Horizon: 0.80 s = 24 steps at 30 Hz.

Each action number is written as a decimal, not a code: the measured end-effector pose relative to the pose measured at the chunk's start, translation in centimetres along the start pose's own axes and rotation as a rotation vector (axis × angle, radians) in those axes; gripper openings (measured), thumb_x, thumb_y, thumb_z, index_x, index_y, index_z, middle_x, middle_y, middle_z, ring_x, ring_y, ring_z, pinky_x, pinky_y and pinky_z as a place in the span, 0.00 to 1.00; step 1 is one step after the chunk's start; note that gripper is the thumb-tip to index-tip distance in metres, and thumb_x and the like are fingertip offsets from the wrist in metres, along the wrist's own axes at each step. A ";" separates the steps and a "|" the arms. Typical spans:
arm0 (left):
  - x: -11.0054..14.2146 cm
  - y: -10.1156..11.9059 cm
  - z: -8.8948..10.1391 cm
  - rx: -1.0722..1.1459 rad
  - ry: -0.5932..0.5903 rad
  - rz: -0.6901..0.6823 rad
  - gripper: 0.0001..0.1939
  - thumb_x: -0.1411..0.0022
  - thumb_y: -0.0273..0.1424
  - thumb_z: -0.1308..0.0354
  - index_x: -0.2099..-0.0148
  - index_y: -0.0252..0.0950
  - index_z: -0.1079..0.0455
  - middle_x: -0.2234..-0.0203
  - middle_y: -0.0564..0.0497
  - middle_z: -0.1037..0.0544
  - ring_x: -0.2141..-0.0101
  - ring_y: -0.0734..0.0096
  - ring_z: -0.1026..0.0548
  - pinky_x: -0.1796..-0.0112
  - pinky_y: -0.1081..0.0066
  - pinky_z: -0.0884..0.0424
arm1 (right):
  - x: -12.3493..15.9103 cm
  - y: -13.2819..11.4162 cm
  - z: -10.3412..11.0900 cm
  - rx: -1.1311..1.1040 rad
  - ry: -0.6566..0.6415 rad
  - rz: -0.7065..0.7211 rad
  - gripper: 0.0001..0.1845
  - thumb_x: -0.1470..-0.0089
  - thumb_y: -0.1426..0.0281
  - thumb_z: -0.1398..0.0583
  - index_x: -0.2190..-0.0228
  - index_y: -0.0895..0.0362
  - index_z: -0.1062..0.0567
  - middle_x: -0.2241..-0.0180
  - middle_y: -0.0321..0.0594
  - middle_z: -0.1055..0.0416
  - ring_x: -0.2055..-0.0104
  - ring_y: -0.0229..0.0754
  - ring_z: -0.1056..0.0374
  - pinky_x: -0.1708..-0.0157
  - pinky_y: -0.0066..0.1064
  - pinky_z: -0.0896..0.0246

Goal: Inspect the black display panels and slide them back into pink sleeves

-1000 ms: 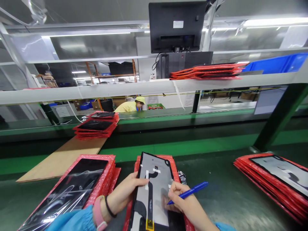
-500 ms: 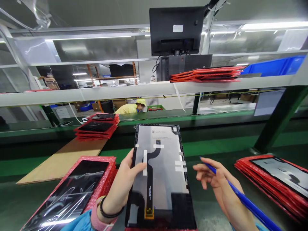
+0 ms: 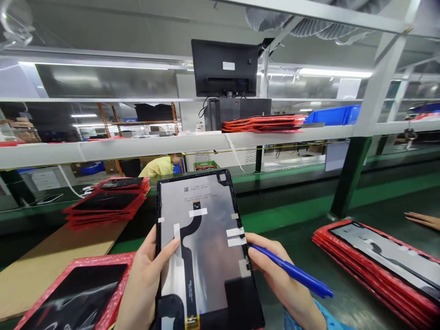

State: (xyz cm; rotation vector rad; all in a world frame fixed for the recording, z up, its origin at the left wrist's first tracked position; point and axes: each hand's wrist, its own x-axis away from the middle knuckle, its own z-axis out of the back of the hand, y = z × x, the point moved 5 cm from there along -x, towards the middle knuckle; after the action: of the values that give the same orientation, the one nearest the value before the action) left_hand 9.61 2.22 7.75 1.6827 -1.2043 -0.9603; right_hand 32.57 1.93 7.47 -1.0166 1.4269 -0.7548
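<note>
I hold a tablet screen panel (image 3: 206, 247) upright in front of me, its grey back with a black flex cable and white tape strips facing me. My left hand (image 3: 144, 279) grips its left edge, thumb across the back. My right hand (image 3: 278, 279) touches the panel's right edge and holds a blue pen (image 3: 295, 275) pointing at the tape strips.
Red bubble-wrap stacks with panels lie at lower left (image 3: 68, 298), at right (image 3: 378, 261) and further back left (image 3: 106, 201). A cardboard sheet (image 3: 44, 266) lies on the green belt. A monitor (image 3: 225, 66) hangs above a shelf. Another person's fingers (image 3: 422, 220) reach in at right.
The panel has been lifted off the red stack and raised upright. My right hand with the pen came back to its right edge. My view swung to the right.
</note>
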 end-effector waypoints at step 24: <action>-0.4 -1.3 1.0 0.005 0.032 0.022 0.37 0.53 0.39 0.32 0.41 0.42 0.37 0.56 0.52 0.19 0.52 0.56 0.25 0.56 0.69 0.26 | -1.2 2.7 0.1 0.551 -0.051 0.061 0.15 0.44 0.56 0.44 0.68 0.51 0.22 0.69 0.39 0.24 0.64 0.49 0.30 0.63 0.32 0.36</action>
State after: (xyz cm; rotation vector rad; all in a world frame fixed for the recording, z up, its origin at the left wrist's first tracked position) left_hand 9.07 2.66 6.22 1.6792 -1.2024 -0.9151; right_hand 32.17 4.14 5.53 -0.5583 1.1083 -0.9981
